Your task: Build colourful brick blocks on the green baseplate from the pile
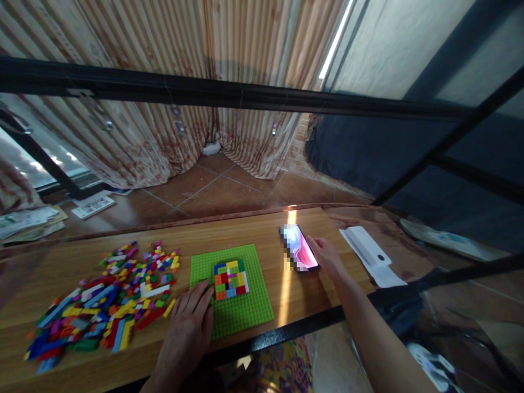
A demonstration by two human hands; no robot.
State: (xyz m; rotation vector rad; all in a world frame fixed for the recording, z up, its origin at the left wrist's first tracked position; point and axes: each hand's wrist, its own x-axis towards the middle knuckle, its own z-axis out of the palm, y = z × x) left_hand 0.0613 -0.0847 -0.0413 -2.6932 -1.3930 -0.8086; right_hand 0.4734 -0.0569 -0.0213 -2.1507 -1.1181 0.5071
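Note:
My left hand (190,314) lies at the left edge of a green studded baseplate (256,300), its fingers stretched out and their tips beside the brick build. That build (230,279) is a compact block of red, yellow, orange, blue and white toy bricks, fixed near the plate's middle. At the right, my right hand (325,256) grips the right edge of a smartphone (303,248). The phone's screen is lit in pink and pale blue, and part of it is pixelated. The fingers beneath the phone are hidden.
Many loose toy bricks (117,300) are heaped on the left of the wooden table (180,243). White paper or packaging (368,254) lies past the table's right end. A dark metal bar (262,98) crosses in front of striped curtains (164,43). Papers (30,221) lie at far left.

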